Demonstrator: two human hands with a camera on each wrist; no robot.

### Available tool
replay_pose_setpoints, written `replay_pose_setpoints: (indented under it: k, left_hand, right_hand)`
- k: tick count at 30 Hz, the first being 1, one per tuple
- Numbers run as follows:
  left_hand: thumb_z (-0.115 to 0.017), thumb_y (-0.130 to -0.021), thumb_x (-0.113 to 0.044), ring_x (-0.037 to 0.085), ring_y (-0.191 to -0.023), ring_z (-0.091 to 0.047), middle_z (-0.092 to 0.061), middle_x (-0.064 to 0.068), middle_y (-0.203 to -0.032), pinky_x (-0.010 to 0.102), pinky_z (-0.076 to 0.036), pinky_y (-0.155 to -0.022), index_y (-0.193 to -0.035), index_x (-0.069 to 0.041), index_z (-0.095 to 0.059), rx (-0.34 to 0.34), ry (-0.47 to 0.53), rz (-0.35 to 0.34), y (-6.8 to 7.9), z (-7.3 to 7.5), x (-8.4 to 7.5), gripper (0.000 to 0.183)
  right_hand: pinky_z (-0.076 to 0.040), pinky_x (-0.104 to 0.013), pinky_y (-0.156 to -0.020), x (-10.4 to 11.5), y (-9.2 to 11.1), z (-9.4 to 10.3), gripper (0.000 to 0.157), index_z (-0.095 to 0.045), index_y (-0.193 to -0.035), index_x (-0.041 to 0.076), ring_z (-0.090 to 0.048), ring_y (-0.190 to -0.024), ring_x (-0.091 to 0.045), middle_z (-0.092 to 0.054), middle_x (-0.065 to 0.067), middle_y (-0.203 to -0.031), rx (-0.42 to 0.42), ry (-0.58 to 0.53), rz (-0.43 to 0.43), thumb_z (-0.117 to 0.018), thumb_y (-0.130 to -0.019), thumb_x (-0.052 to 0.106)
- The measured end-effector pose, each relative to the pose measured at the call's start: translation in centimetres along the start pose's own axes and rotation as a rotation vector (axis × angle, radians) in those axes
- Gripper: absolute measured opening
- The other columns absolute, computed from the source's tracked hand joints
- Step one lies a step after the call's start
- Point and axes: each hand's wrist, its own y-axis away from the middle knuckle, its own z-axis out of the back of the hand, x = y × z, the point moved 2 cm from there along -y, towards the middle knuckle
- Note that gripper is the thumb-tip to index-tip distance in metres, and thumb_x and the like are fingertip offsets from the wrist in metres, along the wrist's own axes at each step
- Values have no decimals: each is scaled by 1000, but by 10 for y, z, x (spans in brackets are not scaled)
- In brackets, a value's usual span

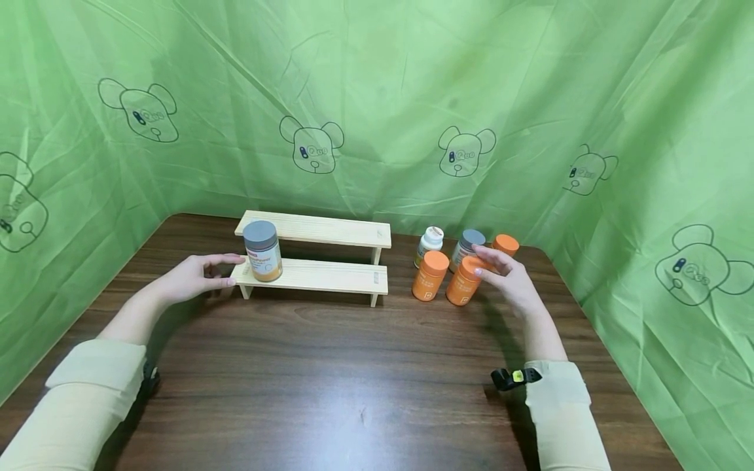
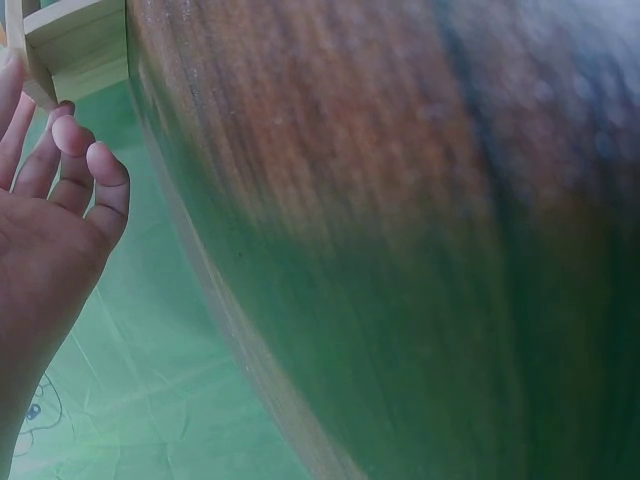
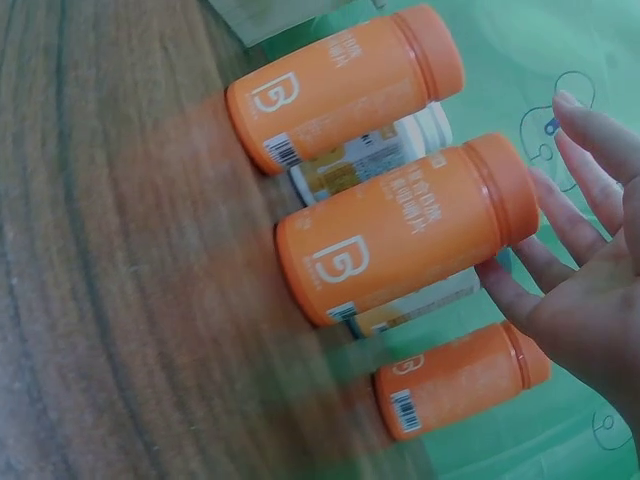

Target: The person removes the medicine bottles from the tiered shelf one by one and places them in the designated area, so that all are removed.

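Observation:
My left hand point(image 1: 197, 278) is at the left end of the lower wooden shelf point(image 1: 321, 276), its fingertips right at the board's edge. On that end stands a grey-capped jar point(image 1: 263, 252) with a white and orange label. In the left wrist view, the left hand's fingers point(image 2: 108, 185) are loosely bent beside the shelf's wooden end point(image 2: 75, 45). My right hand point(image 1: 508, 278) reaches over the front right orange bottle point(image 1: 463, 282). In the right wrist view, its fingers point(image 3: 545, 265) are spread out next to that bottle's orange cap point(image 3: 502, 188).
A second orange bottle point(image 1: 430, 278) stands to the left. Behind are a white-capped bottle point(image 1: 430, 243), a grey-capped jar point(image 1: 469, 243) and another orange-capped bottle point(image 1: 505, 244). A higher wooden shelf point(image 1: 318, 229) stands behind the lower one. Green cloth point(image 1: 383, 98) surrounds the brown table point(image 1: 330, 366).

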Motion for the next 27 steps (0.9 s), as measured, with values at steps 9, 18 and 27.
replay_pose_setpoints:
  k: [9,18,27]
  left_hand:
    - [-68,-87,-30,13,-64,-47,-61,7,-85,28,-41,-56,-131,-13,-55,-7,7,-11,2,0,-1,49]
    - [-68,-87,-33,12,-65,-44,-59,8,-125,28,-40,-56,-132,-15,-55,-8,5,-6,-2,1,1,50]
    - [-69,-86,-32,11,-63,-45,-62,5,-115,28,-40,-54,-131,-16,-56,-23,-5,-14,-2,0,2,49]
  right_hand:
    - [-43,-18,-89,14,0,1,51,-48,-138,9,-35,-134,-23,-46,-3,-143,-16,17,-11,-65,-90,13]
    - [-49,-26,-76,35,-2,-2,51,-49,-137,11,-33,-135,-25,-45,0,-143,-22,10,3,-65,-89,11]
    - [-40,-26,-98,57,-7,-14,47,-53,-134,10,-39,-131,-21,-50,0,-139,-11,-14,120,-66,-88,9]
